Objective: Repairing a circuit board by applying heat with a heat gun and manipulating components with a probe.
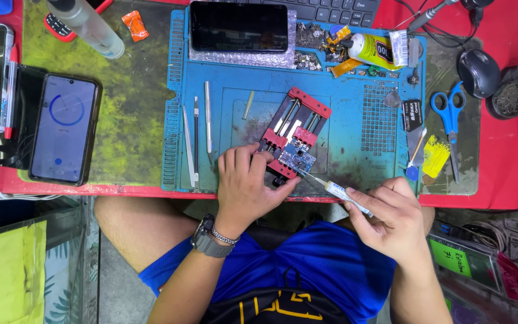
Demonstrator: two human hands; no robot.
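Small blue circuit board (297, 157) sits clamped in a red holder (293, 135) on the blue work mat (355, 150), toward the near edge of the bench (511, 174), about mid-width. A syringe (338, 192) is aimed at the board; its thin needle tip rests at the board's near right corner. Risk, as judged: too much squeeze could flood neighbouring parts with whatever it dispenses, and a slip of the needle could scratch the board or nudge small components, since the tip meets the board at a shallow angle. The holder could also shift if the steadying pressure eases. Right hand (391, 219): fingers curled, pinching the syringe barrel between thumb and fingertips. Left hand (244, 186): partly closed, fingers bent over and pressing the near left end of the holder, holding nothing else. Tweezers and picks (196, 141) lie on the mat's left side; blue scissors (449, 117) lie toward the right edge; a lit phone (64, 129) lies near the left edge.
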